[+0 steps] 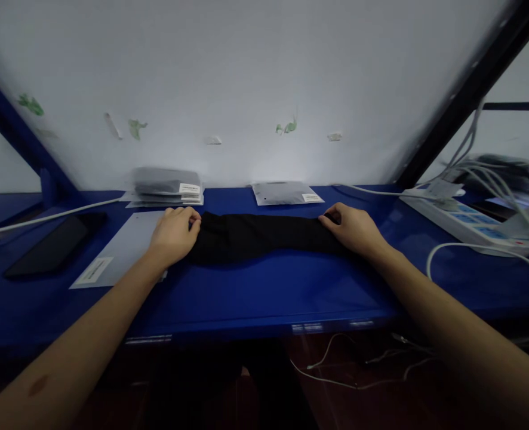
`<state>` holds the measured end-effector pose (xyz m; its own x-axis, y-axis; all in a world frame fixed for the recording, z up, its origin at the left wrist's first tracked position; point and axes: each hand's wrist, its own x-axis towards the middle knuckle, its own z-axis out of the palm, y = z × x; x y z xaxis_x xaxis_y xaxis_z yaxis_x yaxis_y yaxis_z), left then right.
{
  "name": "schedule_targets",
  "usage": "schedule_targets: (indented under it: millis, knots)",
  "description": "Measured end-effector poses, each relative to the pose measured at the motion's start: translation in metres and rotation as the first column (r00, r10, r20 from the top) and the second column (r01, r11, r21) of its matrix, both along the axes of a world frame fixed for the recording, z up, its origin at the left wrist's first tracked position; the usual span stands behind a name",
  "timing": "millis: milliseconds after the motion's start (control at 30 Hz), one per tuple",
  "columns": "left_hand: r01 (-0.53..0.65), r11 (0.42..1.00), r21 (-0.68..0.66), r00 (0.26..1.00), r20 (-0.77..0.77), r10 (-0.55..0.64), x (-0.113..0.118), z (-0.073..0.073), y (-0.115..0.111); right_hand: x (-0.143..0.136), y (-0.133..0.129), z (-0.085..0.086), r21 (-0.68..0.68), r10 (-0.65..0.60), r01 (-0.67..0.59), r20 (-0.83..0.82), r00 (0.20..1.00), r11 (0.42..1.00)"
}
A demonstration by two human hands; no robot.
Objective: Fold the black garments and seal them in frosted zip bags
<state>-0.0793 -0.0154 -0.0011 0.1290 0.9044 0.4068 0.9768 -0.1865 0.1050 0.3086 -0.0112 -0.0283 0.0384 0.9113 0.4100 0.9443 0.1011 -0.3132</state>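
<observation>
A long piece of black cloth (260,236) lies stretched sideways across the blue table. Its left end is pinched in my left hand (175,233), with thumb and fingers closed. At the other end, my right hand (351,227) is closed on the cloth's upper edge. Partly beneath my left hand and wrist lies a flat grey packet (123,245) with a white label.
Grey labelled packets (166,182) are stacked by the wall, with another packet (285,193) to their right. A dark phone-like slab (54,248) lies left. A white power strip (470,224) and cables are right. The blue table's front edge (246,328) is near me.
</observation>
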Motion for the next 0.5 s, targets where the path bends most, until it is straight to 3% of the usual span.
schedule_targets:
  millis: [200,500]
  knots:
    - [-0.038,0.999,-0.017,0.997,-0.073,0.037,0.0060,0.0051,-0.0064,-0.0005,-0.0005,0.0001,0.010,0.023,-0.023,0.017,1.000,1.000]
    - [-0.011,1.000,-0.005,1.000,-0.027,0.011,0.0044,0.0028,-0.0042,0.0012,-0.0001,-0.0007,0.020,0.037,-0.037,0.006,0.999,0.999]
